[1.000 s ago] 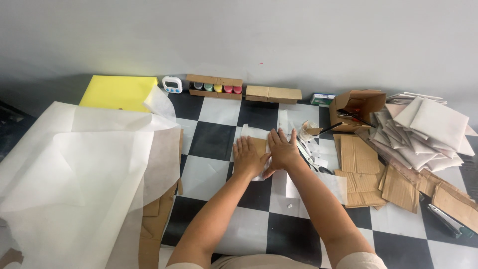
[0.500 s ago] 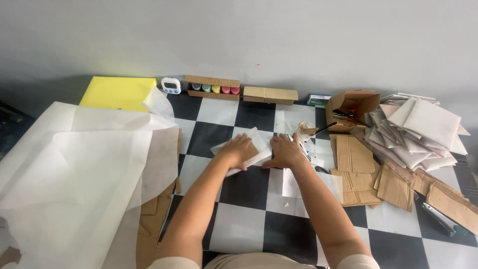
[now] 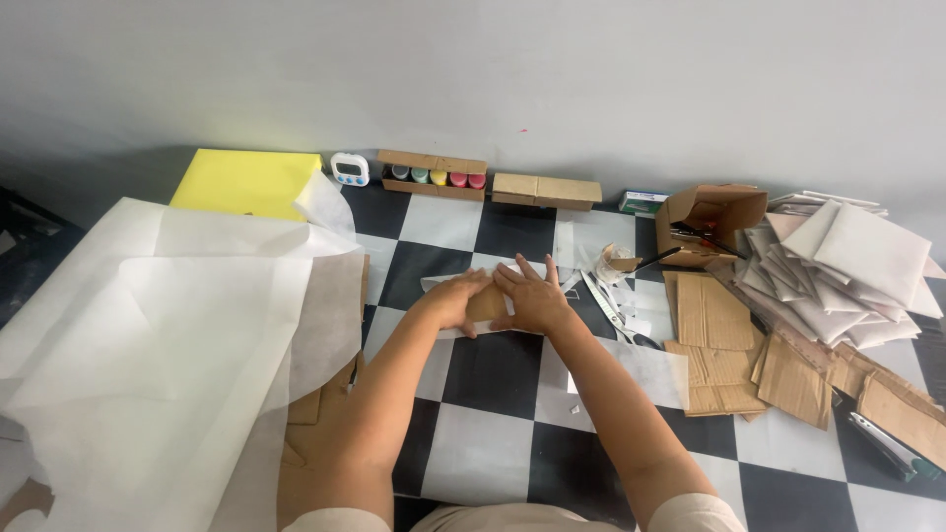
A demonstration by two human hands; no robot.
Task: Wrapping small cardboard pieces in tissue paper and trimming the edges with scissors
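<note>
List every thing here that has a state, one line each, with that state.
left hand: flat on the cardboard piece
right hand: pressing the cardboard piece
cardboard piece: partly wrapped in translucent paper
scissors: closed, lying flat
brown box: open, tipped sideways
paper sheets: spread out

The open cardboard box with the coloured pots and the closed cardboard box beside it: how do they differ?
The open cardboard box shows a row of coloured pots inside; the closed cardboard box shows only plain brown flaps. The open one stands nearer the small white timer. Both are long, low, brown and lie along the wall.
</note>
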